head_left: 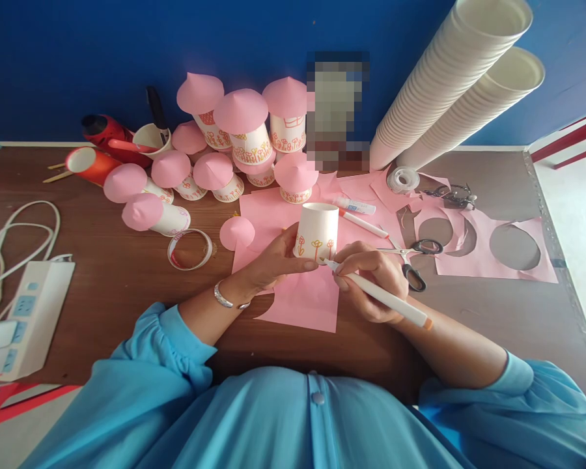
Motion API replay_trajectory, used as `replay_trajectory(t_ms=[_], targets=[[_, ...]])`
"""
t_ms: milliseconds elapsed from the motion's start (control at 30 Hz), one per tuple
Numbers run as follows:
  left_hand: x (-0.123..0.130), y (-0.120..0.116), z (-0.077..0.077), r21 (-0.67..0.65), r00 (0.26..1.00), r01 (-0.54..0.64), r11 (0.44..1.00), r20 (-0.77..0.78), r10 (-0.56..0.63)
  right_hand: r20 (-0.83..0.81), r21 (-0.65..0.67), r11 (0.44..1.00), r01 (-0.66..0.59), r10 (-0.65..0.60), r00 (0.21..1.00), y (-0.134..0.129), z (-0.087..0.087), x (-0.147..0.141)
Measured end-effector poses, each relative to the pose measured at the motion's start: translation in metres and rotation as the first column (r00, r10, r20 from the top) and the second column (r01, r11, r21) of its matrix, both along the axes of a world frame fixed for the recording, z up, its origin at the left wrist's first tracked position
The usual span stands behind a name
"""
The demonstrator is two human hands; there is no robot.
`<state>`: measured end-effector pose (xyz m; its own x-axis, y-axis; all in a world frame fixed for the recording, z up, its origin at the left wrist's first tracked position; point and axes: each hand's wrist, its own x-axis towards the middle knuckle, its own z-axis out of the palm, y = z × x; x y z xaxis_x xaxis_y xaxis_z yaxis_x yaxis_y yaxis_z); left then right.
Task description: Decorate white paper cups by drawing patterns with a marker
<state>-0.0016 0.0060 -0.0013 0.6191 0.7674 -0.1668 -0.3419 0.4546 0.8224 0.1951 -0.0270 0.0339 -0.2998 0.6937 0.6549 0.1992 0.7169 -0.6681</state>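
My left hand [280, 260] is wrapped round the lower left side of a white paper cup [318, 223], its thumb along the base. The cup stands rim up, slightly tilted, with flowers drawn in orange and yellow near its bottom. In my right hand [374, 280] is a white marker [385, 299] with an orange end cap. Its tip meets the cup's lower edge, close to my left thumb. Pink paper [303, 306] lies under both hands. Black-handled scissors [415, 257] rest just beyond my right hand.
Decorated cups with pink cone roofs [241, 120] stand at the back left. Two tall cup stacks [449, 85] lean at the back right. Around the work lie a glue stick [356, 206], a tape roll [403, 180], a paper ring [189, 249] and a power strip [39, 319].
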Motion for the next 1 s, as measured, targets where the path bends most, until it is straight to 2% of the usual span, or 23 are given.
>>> replay_trajectory(t_ms=[300,567,833,1000], targets=[[0.003,-0.003,0.006,-0.033,0.996,0.045,0.998,-0.075,-0.047,-0.029,-0.070,0.996,-0.063,0.061,0.998,-0.003,-0.002,-0.003],[-0.001,-0.001,0.002,-0.048,0.998,0.061,0.997,-0.007,-0.062,0.024,-0.001,1.000,0.020,-0.020,1.000,0.000,0.002,0.000],[-0.003,0.000,-0.007,-0.006,0.999,0.041,0.999,0.012,-0.041,0.073,0.088,0.995,0.039,-0.046,0.996,0.001,-0.001,-0.002],[-0.003,0.000,-0.008,0.010,0.999,0.046,0.999,0.019,-0.046,0.073,0.081,0.996,0.037,-0.042,0.996,0.001,-0.002,-0.002]])
